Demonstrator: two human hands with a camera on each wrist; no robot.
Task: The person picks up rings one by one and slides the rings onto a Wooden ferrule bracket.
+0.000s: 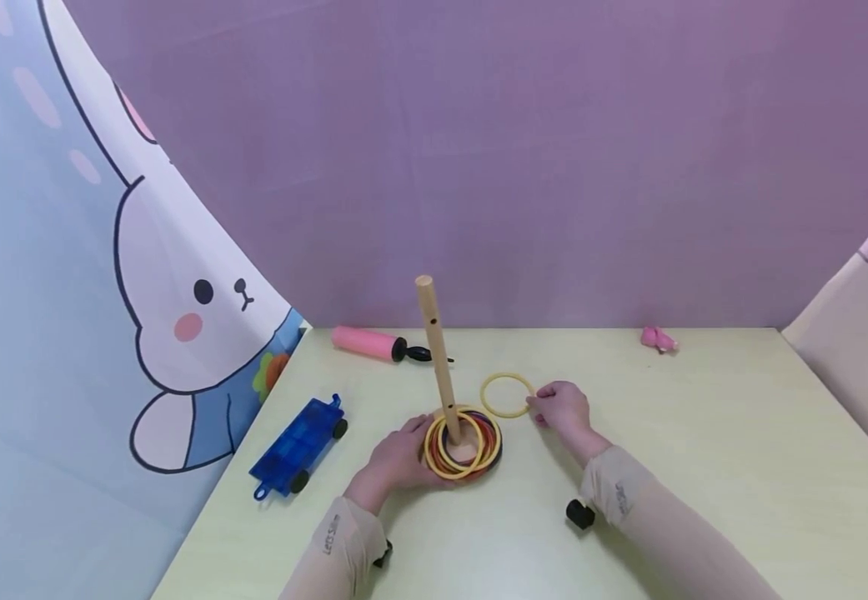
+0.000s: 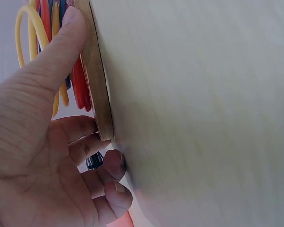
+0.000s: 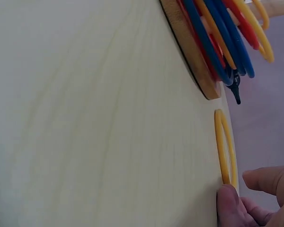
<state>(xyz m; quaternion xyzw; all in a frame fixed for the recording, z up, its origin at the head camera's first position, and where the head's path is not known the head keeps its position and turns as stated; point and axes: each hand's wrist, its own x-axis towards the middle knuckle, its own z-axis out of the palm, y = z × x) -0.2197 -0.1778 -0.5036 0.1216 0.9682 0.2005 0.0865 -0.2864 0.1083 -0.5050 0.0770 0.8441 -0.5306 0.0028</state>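
A wooden ring-toss stand [image 1: 441,367] has a tall post and a round base. Several yellow, red and blue rings [image 1: 484,446] lie stacked round the foot of the post. With thumb and fingers curled about the edge of the base, my left hand [image 1: 402,458] grips the stand. In the left wrist view the base [image 2: 100,90] shows between the thumb and the fingers. A separate yellow ring [image 1: 504,374] lies flat on the table, right of the stand. At its right edge my right hand [image 1: 563,408] holds it between the fingertips.
A blue transparent toy wagon [image 1: 302,446] with black wheels stands at the left. Behind the stand lies a pink hand pump [image 1: 366,342] with a black nozzle. A small pink object [image 1: 659,339] rests near the back right edge. A purple cloth hangs behind the table [image 1: 704,467].
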